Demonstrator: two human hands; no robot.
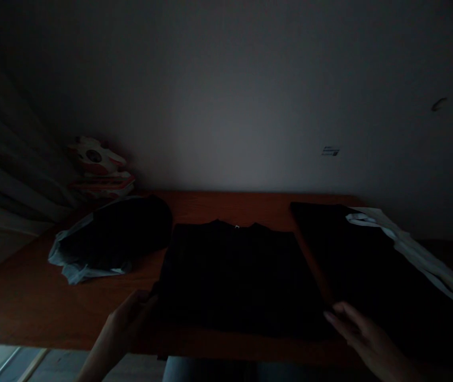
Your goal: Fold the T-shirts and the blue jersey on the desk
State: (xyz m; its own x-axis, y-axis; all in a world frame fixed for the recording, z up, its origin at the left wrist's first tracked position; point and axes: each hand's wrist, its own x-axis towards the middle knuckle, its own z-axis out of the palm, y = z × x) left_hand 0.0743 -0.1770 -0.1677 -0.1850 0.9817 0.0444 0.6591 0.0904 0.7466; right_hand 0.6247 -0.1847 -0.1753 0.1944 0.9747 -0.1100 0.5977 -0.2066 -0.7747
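Observation:
A black garment (238, 281) lies spread on the wooden table in front of me, its collar-like edge and a small pale label on the far side. My left hand (128, 318) pinches its near left corner, fingers closed on the cloth. At the opposite near corner, my right hand (359, 329) grips the edge between thumb and fingers. The darkness hides the garment's folds and the exact fingertip contact.
To the left, black cloth (127, 233) lies partly in a clear plastic bag (79, 270). A cow-like figure (97, 159) stands behind it. Dark fabric (354, 265) with a white strip (417, 254) covers the right side. The wooden table (43, 313) meets a wall (230, 106).

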